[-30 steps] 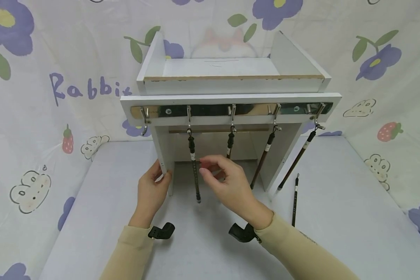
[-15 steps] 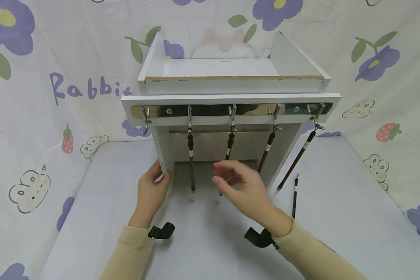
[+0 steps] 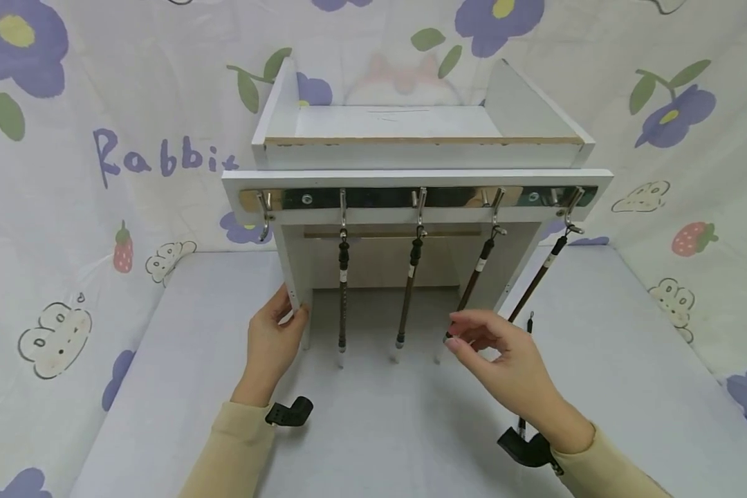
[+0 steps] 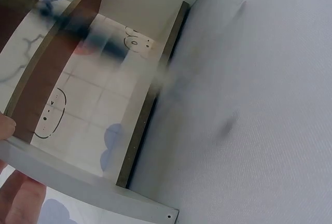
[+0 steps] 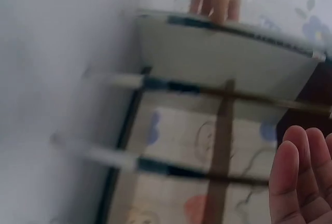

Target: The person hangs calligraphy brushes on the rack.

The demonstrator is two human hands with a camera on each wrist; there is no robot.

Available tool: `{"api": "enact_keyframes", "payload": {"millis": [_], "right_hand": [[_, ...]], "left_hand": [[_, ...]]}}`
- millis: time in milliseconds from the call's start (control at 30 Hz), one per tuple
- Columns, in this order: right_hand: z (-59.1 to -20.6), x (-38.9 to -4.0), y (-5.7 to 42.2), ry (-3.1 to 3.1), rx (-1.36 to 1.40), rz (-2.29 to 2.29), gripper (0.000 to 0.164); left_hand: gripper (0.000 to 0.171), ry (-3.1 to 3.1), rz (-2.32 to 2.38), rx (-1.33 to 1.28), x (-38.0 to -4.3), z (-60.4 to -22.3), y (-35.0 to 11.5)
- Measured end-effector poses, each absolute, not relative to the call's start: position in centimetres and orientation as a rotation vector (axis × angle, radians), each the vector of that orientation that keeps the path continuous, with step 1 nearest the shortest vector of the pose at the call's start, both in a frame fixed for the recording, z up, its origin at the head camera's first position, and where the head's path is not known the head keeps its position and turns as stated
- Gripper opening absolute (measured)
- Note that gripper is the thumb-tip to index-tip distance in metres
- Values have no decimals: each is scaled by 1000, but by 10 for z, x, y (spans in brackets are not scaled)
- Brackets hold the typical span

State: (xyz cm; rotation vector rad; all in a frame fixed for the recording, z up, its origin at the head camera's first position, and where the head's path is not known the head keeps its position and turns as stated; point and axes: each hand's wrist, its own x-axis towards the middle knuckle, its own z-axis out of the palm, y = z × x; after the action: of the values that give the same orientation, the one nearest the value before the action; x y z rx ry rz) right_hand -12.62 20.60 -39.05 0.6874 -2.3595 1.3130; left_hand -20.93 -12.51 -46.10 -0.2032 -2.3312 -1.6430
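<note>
My left hand (image 3: 276, 342) grips the left side panel (image 3: 295, 290) of a small white shelf unit, thumb on the inner side and fingers outside. My right hand (image 3: 510, 360) has its fingers held loosely in front of the lower end of a hanging calligraphy brush (image 3: 473, 277); in the right wrist view its fingers (image 5: 288, 177) are nearly straight. Two more calligraphy brushes, a left one (image 3: 343, 297) and a middle one (image 3: 409, 294), hang by loops with white bristles down. A further brush (image 3: 538, 277) hangs at the right, partly behind my right hand.
A metal hook rail (image 3: 373, 199) crosses the shelf's front; its leftmost hook (image 3: 265, 218) bears nothing. Another brush (image 3: 530, 324) lies on the white tabletop (image 3: 361, 429) at right, partly covered by my right hand and wrist camera. A patterned cloth (image 3: 162, 90) stands behind.
My right hand has moved right, away from the left and middle brushes, which now show whole. The left brush has swung to hang nearly straight. My left hand keeps its place on the panel.
</note>
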Motion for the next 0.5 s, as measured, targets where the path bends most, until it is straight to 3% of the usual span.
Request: {"api": "enact_keyframes", "payload": {"millis": [500], "right_hand": [[-434, -117, 282, -2636, 204, 1210, 29]], "left_hand": [[50, -2325, -1636, -187, -210, -460, -124]]}}
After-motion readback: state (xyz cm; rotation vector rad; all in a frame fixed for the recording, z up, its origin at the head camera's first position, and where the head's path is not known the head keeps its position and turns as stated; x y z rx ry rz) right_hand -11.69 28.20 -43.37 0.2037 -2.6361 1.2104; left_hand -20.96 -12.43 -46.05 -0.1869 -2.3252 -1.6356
